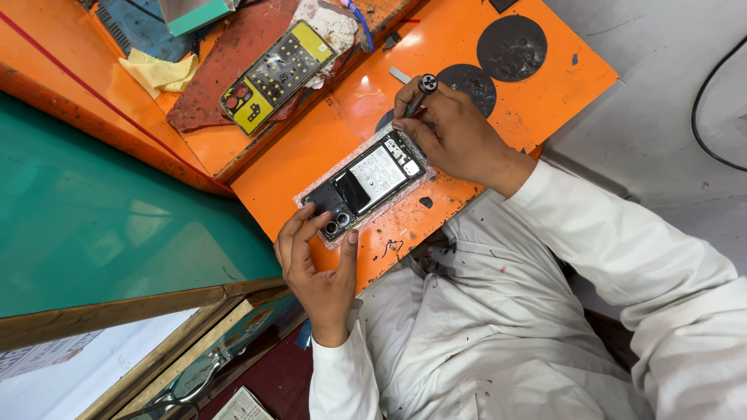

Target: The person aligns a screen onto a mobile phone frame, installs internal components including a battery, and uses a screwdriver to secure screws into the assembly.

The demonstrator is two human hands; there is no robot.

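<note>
Steadying an opened phone (364,184) near the orange counter's (545,78) front edge, the left hand (317,268) pinches its camera end between fingers and thumb. The right hand (455,136) is closed around a screwdriver (421,92), tip down at the phone's far end. A yellow back cover (274,75) lies well apart.

We see an orange bench (513,101), scuffed and stained, with two dark round patches near its far corner. Flat on it lies an opened phone (366,183) on a clear plastic sheet (393,222). Beside it sits a raised orange board (93,78) carrying a brown mat (218,70), and on that mat a yellow back cover (276,74). We also spot a yellow cloth (159,71) and a white rag (331,23) further back.
</note>
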